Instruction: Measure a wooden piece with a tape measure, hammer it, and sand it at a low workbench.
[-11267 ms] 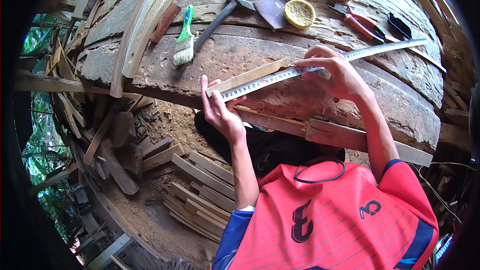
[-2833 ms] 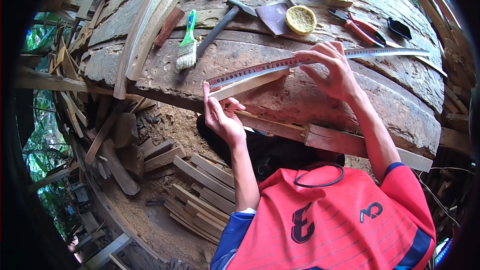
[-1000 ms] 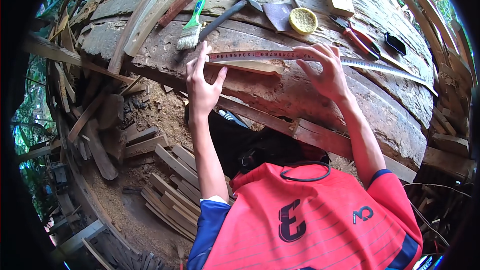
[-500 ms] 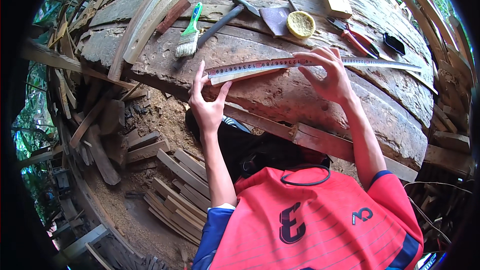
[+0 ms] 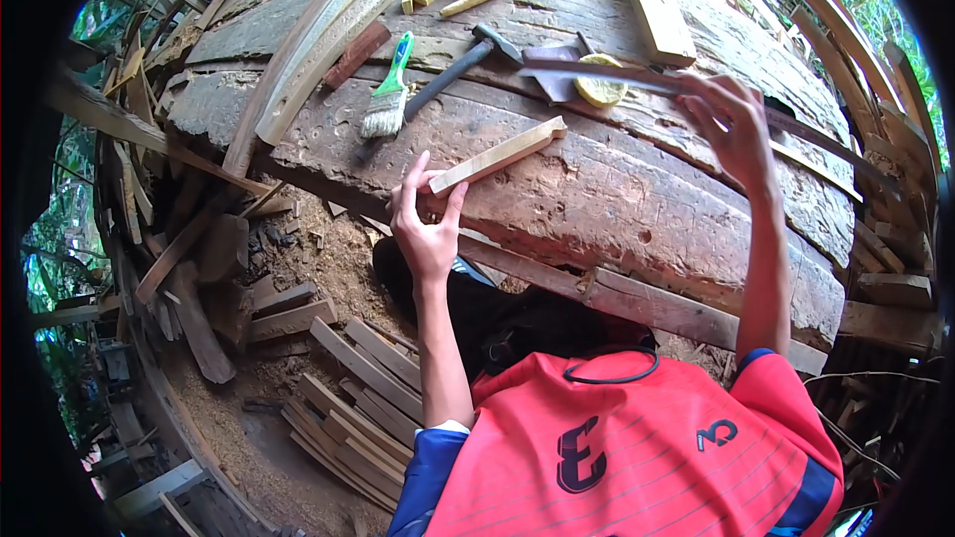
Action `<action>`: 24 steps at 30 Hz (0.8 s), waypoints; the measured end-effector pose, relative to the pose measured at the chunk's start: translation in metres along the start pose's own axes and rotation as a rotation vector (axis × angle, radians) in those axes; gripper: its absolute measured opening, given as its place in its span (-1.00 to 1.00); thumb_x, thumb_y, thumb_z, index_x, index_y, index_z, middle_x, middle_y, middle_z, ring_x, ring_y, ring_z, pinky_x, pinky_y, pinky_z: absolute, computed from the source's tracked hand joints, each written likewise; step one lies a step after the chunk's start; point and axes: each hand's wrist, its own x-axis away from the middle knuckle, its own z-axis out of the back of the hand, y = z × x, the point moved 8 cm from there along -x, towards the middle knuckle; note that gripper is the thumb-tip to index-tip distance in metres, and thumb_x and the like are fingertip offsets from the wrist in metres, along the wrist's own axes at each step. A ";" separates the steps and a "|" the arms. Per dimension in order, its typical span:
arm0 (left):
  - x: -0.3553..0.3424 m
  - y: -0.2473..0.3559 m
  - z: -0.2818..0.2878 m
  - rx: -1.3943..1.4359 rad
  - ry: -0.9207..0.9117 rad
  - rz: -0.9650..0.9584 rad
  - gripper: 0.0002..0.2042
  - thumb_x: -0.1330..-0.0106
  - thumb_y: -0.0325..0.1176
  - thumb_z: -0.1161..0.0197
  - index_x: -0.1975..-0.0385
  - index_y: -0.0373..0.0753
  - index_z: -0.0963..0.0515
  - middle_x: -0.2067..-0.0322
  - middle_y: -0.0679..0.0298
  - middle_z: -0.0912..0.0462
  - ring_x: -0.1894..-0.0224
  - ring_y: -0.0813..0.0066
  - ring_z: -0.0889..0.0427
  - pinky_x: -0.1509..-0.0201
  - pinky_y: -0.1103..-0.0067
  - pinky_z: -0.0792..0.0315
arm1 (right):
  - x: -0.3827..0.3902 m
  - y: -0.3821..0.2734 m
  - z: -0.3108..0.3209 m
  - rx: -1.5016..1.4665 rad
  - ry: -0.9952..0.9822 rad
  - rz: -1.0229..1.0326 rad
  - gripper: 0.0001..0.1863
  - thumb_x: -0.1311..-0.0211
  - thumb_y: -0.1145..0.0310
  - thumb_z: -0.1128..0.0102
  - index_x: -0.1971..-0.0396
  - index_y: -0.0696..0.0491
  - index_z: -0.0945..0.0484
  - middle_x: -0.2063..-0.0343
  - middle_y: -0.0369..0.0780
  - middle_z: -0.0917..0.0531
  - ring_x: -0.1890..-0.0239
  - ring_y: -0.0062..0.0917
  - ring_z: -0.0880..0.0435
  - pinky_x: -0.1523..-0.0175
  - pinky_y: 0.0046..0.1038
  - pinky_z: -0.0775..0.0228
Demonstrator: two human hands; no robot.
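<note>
My left hand (image 5: 428, 229) pinches the near end of a short pale wooden stick (image 5: 497, 157) between thumb and fingers. The stick lies slanted on the worn timber surface (image 5: 617, 204), its far end notched. My right hand (image 5: 731, 124) is raised to the right, closed around the middle of a long measuring tape strip (image 5: 597, 73). Turned partly edge-on, the strip is blurred, and its markings cannot be read. It passes over a round yellow pad (image 5: 601, 91) and a grey-purple sheet of sandpaper (image 5: 553, 85).
Beyond my left hand lie a green-handled brush (image 5: 390, 89), a hammer (image 5: 463, 60) and a reddish wood block (image 5: 356, 55). A thick pale plank (image 5: 652, 5) sits at the back. Wood strips (image 5: 363, 418) are stacked on the sawdust-covered ground at lower left.
My right hand has lifted the measuring tape strip off the wooden stick and moved it right and farther away. The stick is now uncovered, still in my left hand. The view has shifted slightly.
</note>
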 end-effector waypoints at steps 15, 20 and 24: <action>-0.074 0.011 0.001 -0.364 -0.062 -0.244 -0.58 -0.55 -0.01 -0.31 -0.19 -0.17 -0.73 -0.24 0.13 -0.72 -0.27 0.11 -0.61 -0.37 0.26 -0.36 | 0.061 0.153 0.028 0.262 0.175 -0.359 -0.58 -0.44 0.36 -0.41 -0.26 0.05 -0.71 -0.06 -0.05 -0.77 -0.12 -0.22 -0.76 -0.26 -0.23 -0.56; -0.086 -0.020 -0.005 -0.619 -0.071 -0.181 -0.49 -0.47 0.05 -0.37 -0.29 -0.11 -0.66 -0.31 0.29 -0.65 -0.34 0.31 -0.54 -0.37 0.18 -0.27 | 0.071 0.147 0.024 0.190 0.270 -0.322 -0.51 -0.40 0.28 -0.46 -0.31 -0.05 -0.68 -0.20 -0.15 -0.69 -0.25 -0.23 -0.66 -0.38 -0.14 -0.35; -0.099 -0.033 -0.002 -0.614 -0.103 -0.110 -0.64 -0.38 -0.08 -0.45 -0.05 -0.12 -0.70 -0.10 0.31 -0.66 -0.25 0.28 -0.56 -0.31 0.19 -0.31 | 0.061 0.114 0.031 0.256 0.306 -0.268 -0.58 -0.44 0.31 -0.42 -0.26 -0.04 -0.70 -0.19 -0.16 -0.69 -0.31 -0.26 -0.61 -0.45 -0.17 -0.27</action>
